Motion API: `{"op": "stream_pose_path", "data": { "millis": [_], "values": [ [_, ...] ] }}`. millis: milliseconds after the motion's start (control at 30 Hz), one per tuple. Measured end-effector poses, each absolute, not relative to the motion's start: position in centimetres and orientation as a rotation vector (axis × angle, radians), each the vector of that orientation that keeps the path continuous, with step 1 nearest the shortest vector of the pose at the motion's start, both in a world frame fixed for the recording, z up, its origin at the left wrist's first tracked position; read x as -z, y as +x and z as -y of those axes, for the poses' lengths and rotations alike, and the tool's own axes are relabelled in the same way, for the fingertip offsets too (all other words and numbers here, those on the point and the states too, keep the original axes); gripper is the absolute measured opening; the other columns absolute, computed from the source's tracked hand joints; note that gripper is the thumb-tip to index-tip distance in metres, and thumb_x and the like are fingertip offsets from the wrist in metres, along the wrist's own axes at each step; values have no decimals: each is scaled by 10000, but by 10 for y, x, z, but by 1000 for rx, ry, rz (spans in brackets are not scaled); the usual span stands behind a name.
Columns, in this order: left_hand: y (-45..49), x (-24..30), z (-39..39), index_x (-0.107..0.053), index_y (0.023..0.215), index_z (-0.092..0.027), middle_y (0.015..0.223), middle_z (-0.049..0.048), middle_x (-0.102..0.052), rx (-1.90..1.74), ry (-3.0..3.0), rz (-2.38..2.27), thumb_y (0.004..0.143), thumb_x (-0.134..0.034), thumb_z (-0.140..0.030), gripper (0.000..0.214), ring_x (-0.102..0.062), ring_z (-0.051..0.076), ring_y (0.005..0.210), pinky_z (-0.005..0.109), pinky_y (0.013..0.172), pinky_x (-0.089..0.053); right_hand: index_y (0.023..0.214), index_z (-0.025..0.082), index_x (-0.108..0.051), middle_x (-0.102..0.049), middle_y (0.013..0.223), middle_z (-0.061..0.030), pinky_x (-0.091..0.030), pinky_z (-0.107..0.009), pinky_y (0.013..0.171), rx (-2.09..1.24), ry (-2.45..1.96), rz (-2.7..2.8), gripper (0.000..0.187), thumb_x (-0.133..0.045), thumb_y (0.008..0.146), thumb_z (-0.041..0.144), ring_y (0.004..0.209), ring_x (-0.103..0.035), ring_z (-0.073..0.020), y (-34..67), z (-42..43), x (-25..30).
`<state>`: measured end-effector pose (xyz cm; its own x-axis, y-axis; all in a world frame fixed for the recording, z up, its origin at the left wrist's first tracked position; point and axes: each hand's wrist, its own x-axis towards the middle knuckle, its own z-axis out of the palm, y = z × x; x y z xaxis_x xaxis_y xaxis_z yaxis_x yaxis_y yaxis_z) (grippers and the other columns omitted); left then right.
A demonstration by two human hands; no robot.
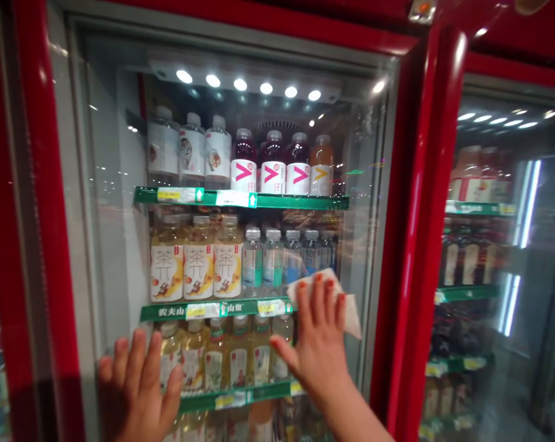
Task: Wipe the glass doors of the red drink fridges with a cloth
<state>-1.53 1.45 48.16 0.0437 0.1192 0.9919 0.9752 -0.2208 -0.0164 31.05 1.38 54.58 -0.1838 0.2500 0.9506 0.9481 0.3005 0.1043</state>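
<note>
I face the glass door [121,245] of a red drinks fridge. My left hand [137,387] lies flat on the glass at the lower left, fingers spread, holding nothing. My right hand [318,341] presses a white cloth [349,307] against the glass near the middle right, fingers stretched out over it. Behind the glass, green shelves [240,199] carry bottles: white and dark red ones [271,162] on top, yellow tea bottles [197,261] and clear water bottles [277,261] in the middle.
A thick red door frame [420,233] separates this fridge from a second glass-fronted fridge [489,258] on the right, also stocked with bottles. Another red frame post [42,221] stands at the left. Ceiling lights reflect in the glass.
</note>
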Motion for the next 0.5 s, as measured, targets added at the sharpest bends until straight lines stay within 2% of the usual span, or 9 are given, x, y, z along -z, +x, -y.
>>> {"op": "stream_pose_path", "data": {
  "millis": [67,133,200,267,333,400,500],
  "values": [
    [-12,-486,-11,-198,1759,-272,1874,40,-155,1273,-1482,1118,1006,-641,-256,874,-140,315,1736,548,1449,-87,1756,226,-290,-313,1827,-44,-46,-563,1431,1061,-882,1880,1098,-535,931,908,1748,-13,-333,290,-9,-530],
    [-8,-490,-9,-188,1759,-236,1878,39,-127,1272,-1481,1106,1022,-607,-253,849,-106,281,1743,502,1448,-57,1722,296,-384,-354,1805,54,35,-500,1434,1192,-763,1984,994,-486,950,915,1749,-37,-282,293,-3,-516],
    [-6,-492,-7,-188,1757,-211,1877,44,-118,1265,-1474,1114,1025,-608,-248,845,-92,264,1746,484,1447,-51,1744,278,-319,-252,1841,34,53,-525,1426,1197,-911,1865,858,-465,1050,761,1748,-48,-280,312,-4,-522],
    [-5,-494,-7,-210,1750,-186,1871,58,-141,1256,-1459,1116,1012,-639,-241,855,-105,266,1746,483,1449,-61,1777,226,-167,-86,1875,-43,-28,-619,1415,1061,-1145,1616,805,-419,1112,605,1746,-23,-323,325,-10,-550],
    [-5,-494,-8,-233,1743,-165,1865,68,-164,1259,-1445,1098,1002,-657,-233,857,-116,270,1746,484,1450,-63,1782,200,-53,44,1877,-87,-119,-709,1382,932,-1263,1412,824,-377,1124,577,1739,29,-376,312,-15,-581],
    [-8,-494,-9,-253,1738,-158,1861,73,-179,1272,-1449,1069,1003,-651,-230,839,-124,268,1746,482,1451,-61,1783,201,-49,44,1880,-80,-132,-718,1378,934,-1226,1419,879,-377,1104,652,1738,47,-392,275,-17,-593],
    [-11,-494,-10,-269,1735,-160,1859,79,-188,1285,-1482,1022,1011,-630,-229,812,-134,260,1745,472,1449,-65,1773,255,-205,-145,1876,5,-21,-553,1427,1178,-956,1770,930,-378,1043,804,1746,-30,-333,227,-10,-568]
  ]
}}
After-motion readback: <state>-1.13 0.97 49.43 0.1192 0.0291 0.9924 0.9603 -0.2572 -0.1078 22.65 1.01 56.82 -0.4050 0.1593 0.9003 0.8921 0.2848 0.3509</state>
